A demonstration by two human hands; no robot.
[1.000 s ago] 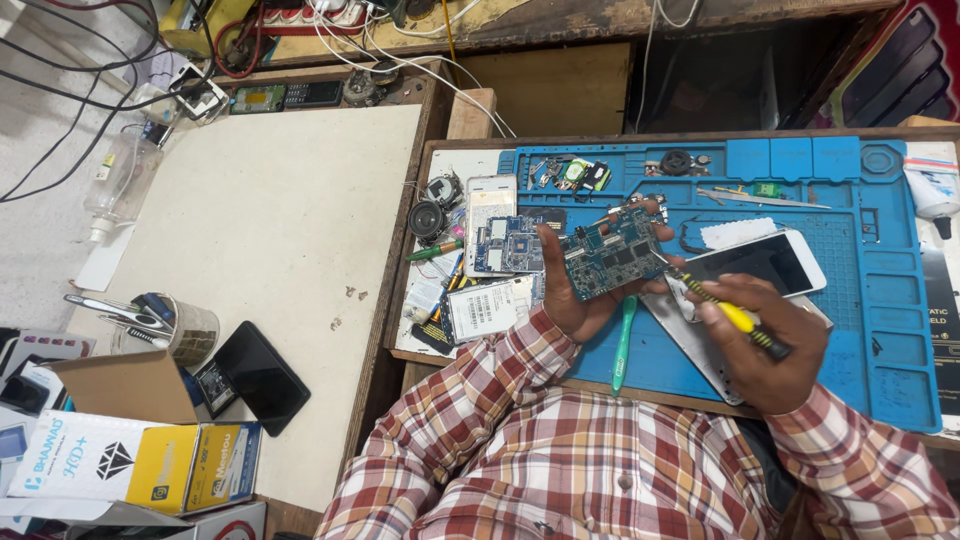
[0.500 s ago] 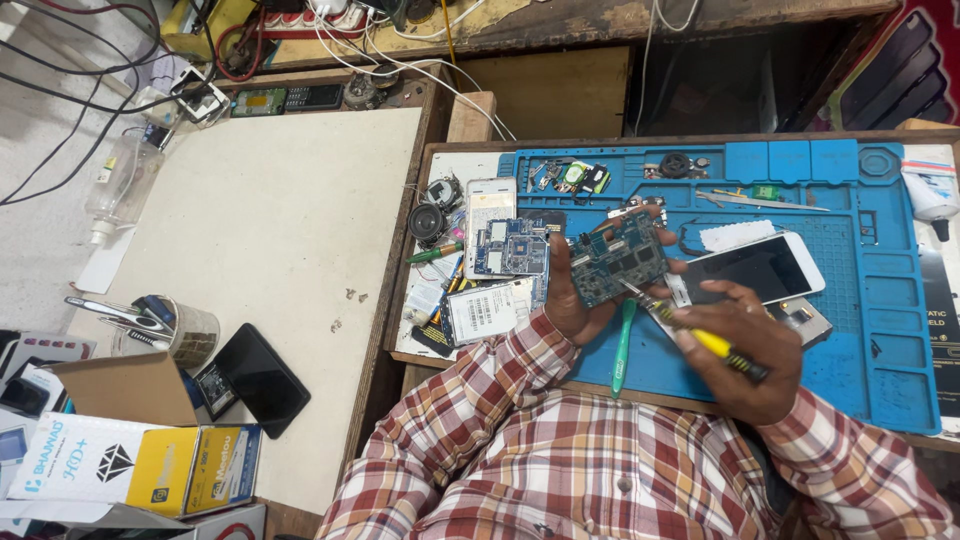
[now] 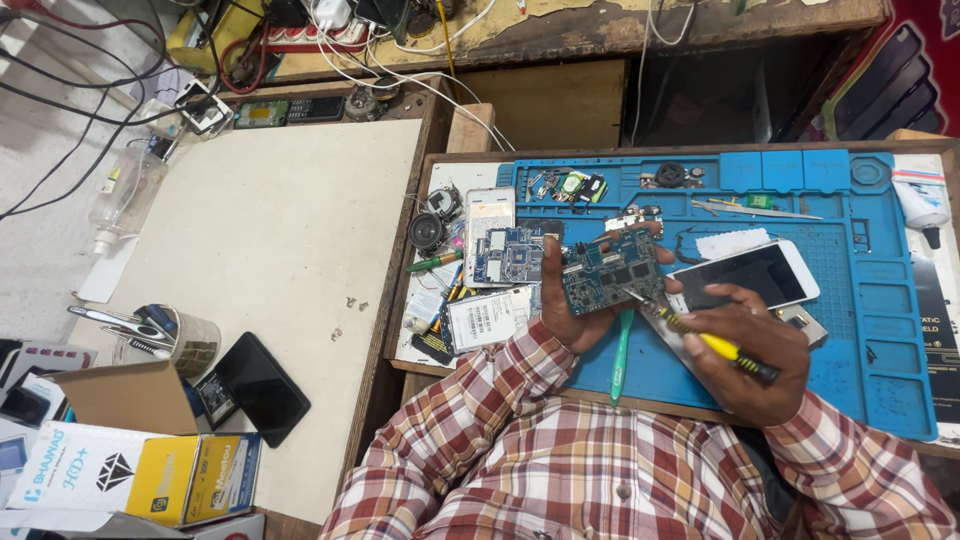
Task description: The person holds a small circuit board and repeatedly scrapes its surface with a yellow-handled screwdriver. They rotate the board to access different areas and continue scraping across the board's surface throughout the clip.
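Holding: my left hand (image 3: 568, 300) gripped the teal circuit board (image 3: 612, 272), fingers curled round its left edge and thumb on the far side, board tilted up off the blue work mat (image 3: 880, 330).
Tool: my right hand (image 3: 745, 350) was closed round a yellow-handled screwdriver (image 3: 715, 345), pinched between thumb and fingers, its tip touching the near right part of the board.
Board position: above the middle of the mat, just left of the white phone (image 3: 745, 275), which lay face up.
Nearby, left: a second blue circuit board (image 3: 510, 255) rested on a white phone body at the mat's left edge, with a round speaker part (image 3: 427, 232) farther left.
Nearby, near: a green pry tool (image 3: 622, 355) lay on the mat below the board, partly under my left wrist.
Nearby, far: small loose parts (image 3: 570, 185) sat in the mat's far compartments.
Risk 1: I judged the tip could slip off a screw head and scrape traces or chips, since the board was only hand-held, not braced.
Risk 2: a freed screw could drop and roll among the clutter by the phone.
Risk 3: too much downward push could flex the board in my grip.
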